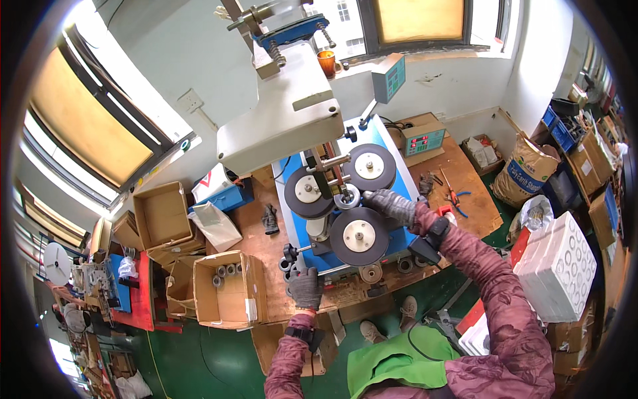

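Observation:
Three black rollers with pale hubs, a left one (pixel 291 194), a far one (pixel 382 155) and a near one (pixel 340 245), lie on the blue-topped machine (pixel 407 241). A grey ring (pixel 347 205) sits between them. My right hand (pixel 393 205), in a grey knit glove, reaches in from the right, its fingers closed at the ring's right side. My left hand (pixel 306 290), gloved alike, is at the bench's front edge beside several grey rings (pixel 286 265). Its fingers are bent; what they hold, if anything, is hidden.
The machine's white head (pixel 279 126) overhangs the rollers. A cardboard box (pixel 229 302) with several rings stands left, near a loose glove (pixel 270 219). Pliers (pixel 455 198) and a display box (pixel 425 142) lie right. White foam blocks (pixel 557 266) are stacked beyond my right arm.

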Tool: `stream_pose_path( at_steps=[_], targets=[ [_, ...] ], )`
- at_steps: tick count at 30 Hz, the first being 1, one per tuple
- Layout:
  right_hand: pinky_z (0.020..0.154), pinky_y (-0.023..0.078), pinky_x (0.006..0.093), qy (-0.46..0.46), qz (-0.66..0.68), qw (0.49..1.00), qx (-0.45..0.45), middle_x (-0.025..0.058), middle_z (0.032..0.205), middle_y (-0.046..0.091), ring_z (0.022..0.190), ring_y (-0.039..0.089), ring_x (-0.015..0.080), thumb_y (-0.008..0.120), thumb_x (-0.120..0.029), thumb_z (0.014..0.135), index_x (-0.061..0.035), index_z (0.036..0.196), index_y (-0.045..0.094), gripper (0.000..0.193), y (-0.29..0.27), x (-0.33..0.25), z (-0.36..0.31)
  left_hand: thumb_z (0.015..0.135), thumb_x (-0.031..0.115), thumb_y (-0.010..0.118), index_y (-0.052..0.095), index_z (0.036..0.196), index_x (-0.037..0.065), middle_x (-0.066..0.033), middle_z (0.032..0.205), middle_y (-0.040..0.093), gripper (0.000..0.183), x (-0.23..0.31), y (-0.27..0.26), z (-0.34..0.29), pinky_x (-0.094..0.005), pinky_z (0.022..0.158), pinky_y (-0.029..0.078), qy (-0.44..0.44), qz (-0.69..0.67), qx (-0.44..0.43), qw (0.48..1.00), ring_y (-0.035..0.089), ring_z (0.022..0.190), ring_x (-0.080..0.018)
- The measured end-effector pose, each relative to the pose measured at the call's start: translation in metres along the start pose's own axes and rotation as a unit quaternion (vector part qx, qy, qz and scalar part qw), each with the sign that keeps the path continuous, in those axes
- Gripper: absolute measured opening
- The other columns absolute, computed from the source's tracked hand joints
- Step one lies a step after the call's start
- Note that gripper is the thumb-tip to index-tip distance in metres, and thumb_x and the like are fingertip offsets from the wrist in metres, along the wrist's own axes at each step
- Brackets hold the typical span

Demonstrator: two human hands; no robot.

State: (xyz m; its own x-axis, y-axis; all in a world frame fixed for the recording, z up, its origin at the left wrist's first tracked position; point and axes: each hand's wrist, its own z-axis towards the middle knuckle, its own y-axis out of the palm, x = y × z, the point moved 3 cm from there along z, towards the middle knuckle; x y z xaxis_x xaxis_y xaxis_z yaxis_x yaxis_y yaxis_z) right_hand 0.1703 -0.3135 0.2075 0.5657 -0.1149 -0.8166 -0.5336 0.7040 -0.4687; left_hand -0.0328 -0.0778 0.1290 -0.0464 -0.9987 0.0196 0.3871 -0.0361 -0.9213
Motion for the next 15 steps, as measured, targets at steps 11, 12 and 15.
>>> stream_pose_path(
  at_steps=[11, 12, 15],
  targets=[
    [0.067, 0.045, 0.0347, 0.142, -0.208, 0.967, -0.044, 0.0149, 0.081, 0.061, 0.075, 0.059, 0.0250, 0.036, -0.024, 0.093, -0.0056, 0.099, 0.057, 0.028, 0.019, 0.013, 0.003, 0.076, 0.048, 0.056, 0.065, 0.093, 0.014, -0.0120, 0.089, 0.064, 0.039, -0.033, 0.036, 0.044, -0.0368, 0.076, 0.047, 0.057, -0.077, -0.526, 0.845, 0.060, 0.087, -0.0319],
    [0.065, 0.045, 0.0344, 0.225, -0.089, 0.970, -0.018, 0.0150, 0.080, 0.062, 0.072, 0.059, 0.0254, 0.038, -0.027, 0.093, -0.0052, 0.095, 0.058, 0.030, 0.022, 0.002, 0.006, 0.077, 0.051, 0.054, 0.065, 0.092, 0.012, -0.0132, 0.087, 0.064, 0.044, -0.041, 0.040, 0.037, -0.0373, 0.073, 0.048, 0.064, -0.093, -0.524, 0.844, 0.061, 0.083, -0.0325],
    [0.054, 0.044, 0.0333, 0.193, -0.022, 0.981, -0.012, 0.0111, 0.069, 0.060, 0.060, 0.057, 0.0201, 0.041, -0.036, 0.092, -0.0039, 0.089, 0.062, 0.038, 0.037, 0.016, 0.010, 0.080, 0.043, 0.059, 0.064, 0.097, 0.010, -0.0080, 0.069, 0.062, 0.038, -0.060, 0.073, -0.023, -0.0315, 0.060, 0.045, 0.062, -0.238, -0.534, 0.809, 0.057, 0.065, -0.0146]
  ],
)
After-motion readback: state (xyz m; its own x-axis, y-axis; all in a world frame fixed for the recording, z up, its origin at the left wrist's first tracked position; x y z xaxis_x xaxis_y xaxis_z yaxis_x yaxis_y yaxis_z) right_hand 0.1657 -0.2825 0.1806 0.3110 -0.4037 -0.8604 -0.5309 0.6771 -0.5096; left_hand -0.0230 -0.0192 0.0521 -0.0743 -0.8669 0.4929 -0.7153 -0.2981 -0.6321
